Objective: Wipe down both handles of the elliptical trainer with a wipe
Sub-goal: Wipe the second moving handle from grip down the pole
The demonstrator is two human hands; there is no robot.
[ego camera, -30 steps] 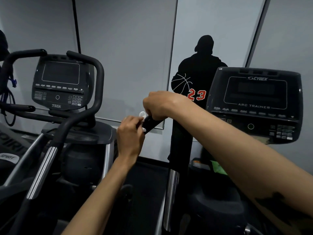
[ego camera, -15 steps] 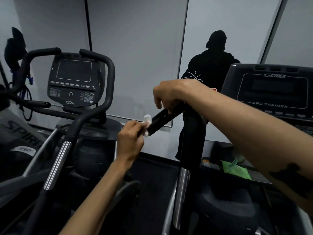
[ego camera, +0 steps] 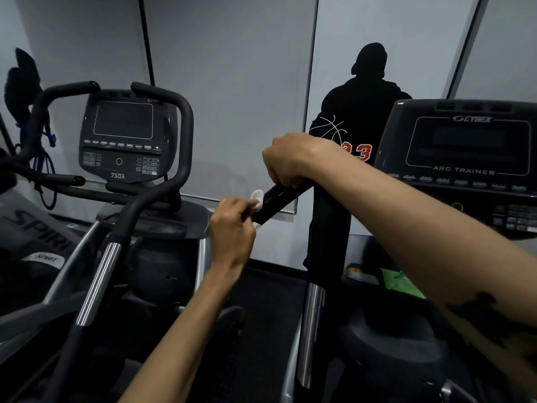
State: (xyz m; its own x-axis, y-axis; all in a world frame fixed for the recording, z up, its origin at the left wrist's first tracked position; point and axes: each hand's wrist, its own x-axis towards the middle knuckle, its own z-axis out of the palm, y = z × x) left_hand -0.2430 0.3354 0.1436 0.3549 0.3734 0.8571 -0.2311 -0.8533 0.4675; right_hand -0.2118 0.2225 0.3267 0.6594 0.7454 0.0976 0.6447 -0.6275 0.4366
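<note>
Near field: both forearms reach forward over the trainer's dark base. Left hand (ego camera: 232, 228) pinches a small white wipe (ego camera: 257, 200) between thumb and curled fingers, pressed against the lower free end of the black handle (ego camera: 276, 202). The wipe wraps the tip; how far round the back it reaches cannot be told from this angle.

Right hand (ego camera: 287, 159) grips the same handle higher up, fingers curled over the top near where it joins the upright post (ego camera: 325, 242), apparently steadying it.

Change: a second ago the left hand and wipe sat close under the right hand; they have since slid down the grip to its end, baring a stretch of black foam between the two hands. Judgement: one pass along this handle is near complete; the part under the right hand looks unwiped, and the second handle is not in view.

Mid field: a green packet (ego camera: 404, 283) lies on the machine's deck to the right.

Far: Cybex Arc Trainer console (ego camera: 465, 146), a neighbouring 750A console (ego camera: 122, 138), a wall silhouette decal (ego camera: 360, 112).
</note>
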